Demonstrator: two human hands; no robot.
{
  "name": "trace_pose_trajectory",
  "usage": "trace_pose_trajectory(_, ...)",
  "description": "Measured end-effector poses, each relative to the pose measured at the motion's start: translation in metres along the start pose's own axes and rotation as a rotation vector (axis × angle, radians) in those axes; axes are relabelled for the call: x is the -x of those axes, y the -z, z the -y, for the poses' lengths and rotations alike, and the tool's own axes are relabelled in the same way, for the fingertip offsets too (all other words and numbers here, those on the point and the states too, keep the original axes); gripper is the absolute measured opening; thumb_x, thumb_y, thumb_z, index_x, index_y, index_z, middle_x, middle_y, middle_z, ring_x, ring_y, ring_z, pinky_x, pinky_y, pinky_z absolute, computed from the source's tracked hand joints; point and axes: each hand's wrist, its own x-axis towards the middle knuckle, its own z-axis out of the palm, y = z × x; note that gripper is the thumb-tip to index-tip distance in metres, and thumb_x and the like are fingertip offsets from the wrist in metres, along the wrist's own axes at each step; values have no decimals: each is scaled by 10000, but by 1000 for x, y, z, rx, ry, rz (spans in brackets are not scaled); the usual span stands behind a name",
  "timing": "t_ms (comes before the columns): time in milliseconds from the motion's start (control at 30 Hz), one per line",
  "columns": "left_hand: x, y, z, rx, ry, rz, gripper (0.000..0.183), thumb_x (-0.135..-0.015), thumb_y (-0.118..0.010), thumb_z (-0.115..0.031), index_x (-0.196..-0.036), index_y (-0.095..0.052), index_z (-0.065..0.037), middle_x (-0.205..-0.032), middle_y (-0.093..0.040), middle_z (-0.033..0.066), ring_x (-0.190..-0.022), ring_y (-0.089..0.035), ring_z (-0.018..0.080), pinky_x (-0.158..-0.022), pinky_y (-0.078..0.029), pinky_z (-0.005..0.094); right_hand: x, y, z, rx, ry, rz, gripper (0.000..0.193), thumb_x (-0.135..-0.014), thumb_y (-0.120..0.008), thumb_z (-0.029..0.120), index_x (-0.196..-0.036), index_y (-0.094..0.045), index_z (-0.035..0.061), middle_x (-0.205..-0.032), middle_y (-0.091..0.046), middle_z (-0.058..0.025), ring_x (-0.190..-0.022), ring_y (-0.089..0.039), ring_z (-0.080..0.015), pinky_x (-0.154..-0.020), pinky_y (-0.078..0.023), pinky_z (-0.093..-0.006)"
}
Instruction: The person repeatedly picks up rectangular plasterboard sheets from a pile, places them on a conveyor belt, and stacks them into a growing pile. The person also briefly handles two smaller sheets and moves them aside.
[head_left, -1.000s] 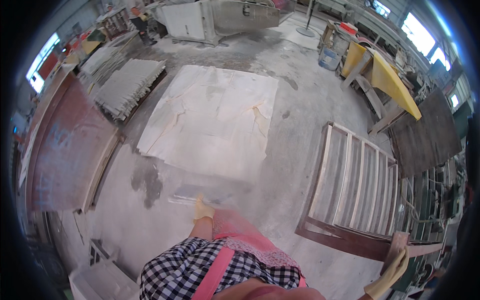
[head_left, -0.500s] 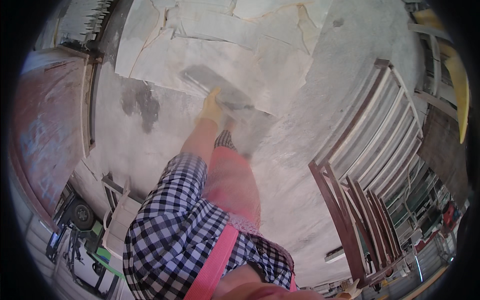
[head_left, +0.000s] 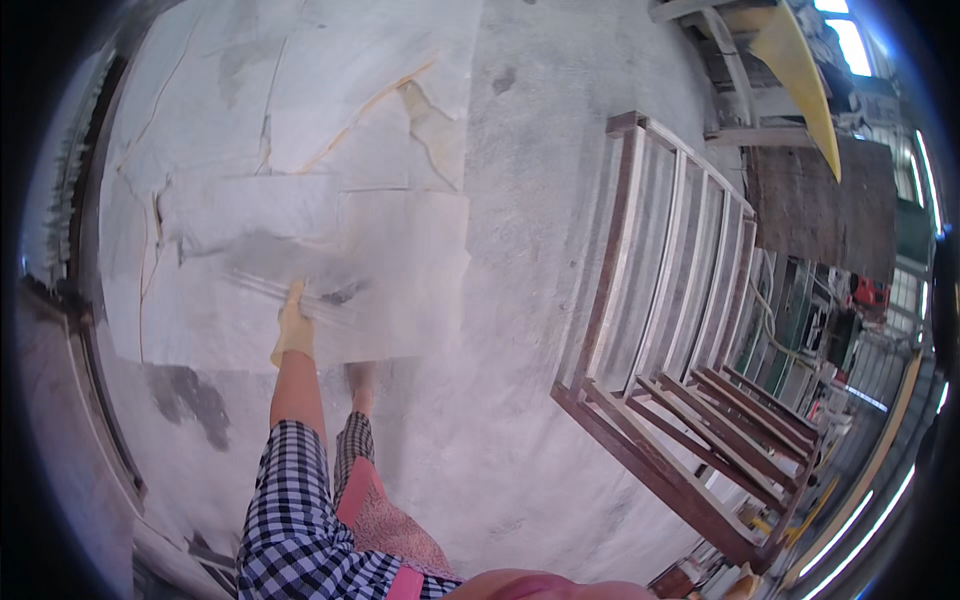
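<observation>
My left hand (head_left: 293, 328), in a pale yellow glove, reaches away from me over the floor sheets. It is closed on the near edge of a flat grey board-like piece (head_left: 300, 272). Motion smears that piece into streaks, so its exact kind does not show. Beneath it lie pale, cracked flat sheets (head_left: 400, 235) that overlap on the floor. My right hand is not visible. At the bottom edge, a small tan shape (head_left: 745, 582) is too unclear to name.
A brown wooden slatted bench-like frame (head_left: 625, 230) stands to the right. Beyond it are a dark wooden panel (head_left: 825, 205) and a curved yellow piece (head_left: 800, 85). My foot (head_left: 362, 385) is on the floor near the sheets. A reddish-brown panel (head_left: 65, 430) borders the left.
The view has swung to the right, so the bench frame and sheets appear farther left. The grey piece stays in my left hand, now over the sheets' middle and still blurred.
</observation>
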Motion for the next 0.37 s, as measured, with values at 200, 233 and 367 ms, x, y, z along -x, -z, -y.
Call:
trace_pose_trajectory(200, 42, 0, -28, -847, 51, -188, 616, -805, -719, -477, -1088, -641, 65, -1035, -680, 166, -930, -665, 225, -762, -547, 341, -24, 28, -18, 284, -114, 18, 566, -873, -674, 301, -1317, -537, -23, -1169, -637, -194, -1086, -631, -321, -947, -502, -433)
trace_pose_trajectory(233, 50, 2, -29, -1120, -7, -206, 611, -806, -699, -465, -1108, -628, 62, -1059, -674, 191, -962, -664, 262, -791, -546, 373, -13, 29, -10, 174, -84, 29, 588, -859, -690, 307, -1320, -532, -21, -1196, -628, -208, -1096, -628, -326, -953, -494, -449)
trace_pose_trajectory(367, 70, 36, -6, -1807, -153, -145, 613, -809, -652, -462, -1209, -591, -2, -1203, -624, 250, -1137, -605, 356, -948, -500, 453, 38, 36, -2, 200, -49, -44, 624, -839, -729, 305, -1333, -518, -12, -1272, -600, -223, -1113, -635, -311, -987, -467, -496)
